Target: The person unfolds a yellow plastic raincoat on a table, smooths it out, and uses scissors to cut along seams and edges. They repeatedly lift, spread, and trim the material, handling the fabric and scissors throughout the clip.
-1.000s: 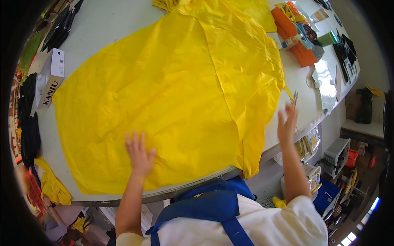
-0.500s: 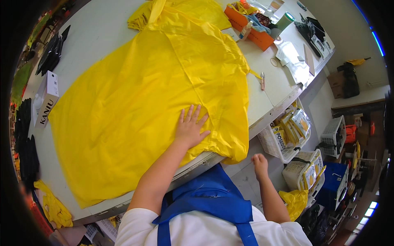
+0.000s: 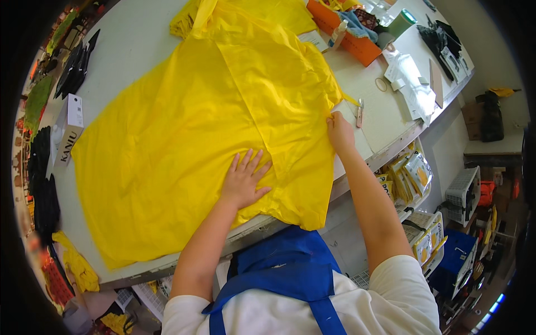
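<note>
A large yellow raincoat point(image 3: 195, 123) of thin shiny cloth lies spread over the white worktable, a long seam running down its middle. Its lower right corner hangs slightly over the near table edge. My left hand point(image 3: 244, 181) rests flat on the cloth left of the seam, fingers spread and holding nothing. At the right edge of the garment, my right hand point(image 3: 339, 133) is closed with its fingers pinching the cloth. Just right of that hand lies a pair of small thread snips point(image 3: 360, 113), beside a narrow yellow strip sticking out from the garment.
An orange box point(image 3: 357, 47) of odds and ends stands at the back right, near a green-lidded cup point(image 3: 403, 22) and a tape roll point(image 3: 381, 84). Left are a white carton point(image 3: 70, 125) and black items point(image 3: 77, 67). White baskets point(image 3: 419, 176) of packets stand below the right edge.
My right hand has risen from beside the table to the raincoat's right edge and taken hold of it. My left hand stays flat on the cloth. The view has shifted slightly.
</note>
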The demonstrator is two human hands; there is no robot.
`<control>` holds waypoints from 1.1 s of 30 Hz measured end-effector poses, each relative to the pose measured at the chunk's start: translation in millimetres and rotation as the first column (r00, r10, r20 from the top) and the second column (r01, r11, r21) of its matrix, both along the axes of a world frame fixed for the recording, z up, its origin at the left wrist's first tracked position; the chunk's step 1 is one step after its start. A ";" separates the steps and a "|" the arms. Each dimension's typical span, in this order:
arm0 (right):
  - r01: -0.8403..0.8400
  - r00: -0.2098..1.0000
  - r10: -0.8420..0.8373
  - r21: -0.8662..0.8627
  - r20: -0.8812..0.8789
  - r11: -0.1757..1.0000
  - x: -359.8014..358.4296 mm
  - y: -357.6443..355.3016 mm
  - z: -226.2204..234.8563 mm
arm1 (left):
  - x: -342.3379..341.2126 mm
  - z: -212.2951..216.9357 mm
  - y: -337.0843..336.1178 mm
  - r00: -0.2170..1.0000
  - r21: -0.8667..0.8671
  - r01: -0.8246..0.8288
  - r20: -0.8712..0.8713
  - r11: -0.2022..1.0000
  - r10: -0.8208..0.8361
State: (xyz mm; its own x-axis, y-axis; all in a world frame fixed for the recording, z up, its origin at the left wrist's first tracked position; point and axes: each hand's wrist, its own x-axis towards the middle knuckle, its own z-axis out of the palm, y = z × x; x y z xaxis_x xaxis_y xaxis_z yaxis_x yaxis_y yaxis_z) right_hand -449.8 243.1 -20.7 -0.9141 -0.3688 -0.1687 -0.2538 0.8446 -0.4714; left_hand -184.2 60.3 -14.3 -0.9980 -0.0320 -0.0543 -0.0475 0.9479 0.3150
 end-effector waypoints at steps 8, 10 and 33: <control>0.369 0.924 -0.359 -0.572 0.136 0.733 152.3 169.9 -35.8 | -25.3 11.4 44.6 0.998 0.293 0.059 -0.002 0.954 -0.061; 0.243 0.970 -0.214 -0.369 0.117 0.897 199.1 192.9 -65.2 | -35.7 6.7 68.1 0.998 0.190 0.066 0.002 0.980 -0.068; -0.515 0.850 0.505 0.030 0.152 0.857 137.4 111.6 157.5 | -26.5 -25.8 67.3 0.992 0.222 0.063 -0.120 0.973 -0.037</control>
State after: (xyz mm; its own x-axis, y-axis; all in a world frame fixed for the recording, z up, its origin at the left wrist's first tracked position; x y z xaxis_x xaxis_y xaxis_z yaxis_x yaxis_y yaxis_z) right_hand -312.5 354.7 136.8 -0.5676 -0.7602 -0.3161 -0.5960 0.6443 -0.4793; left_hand -210.7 127.6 -40.1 -0.9980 0.0177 0.0601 0.0465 0.8522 0.5212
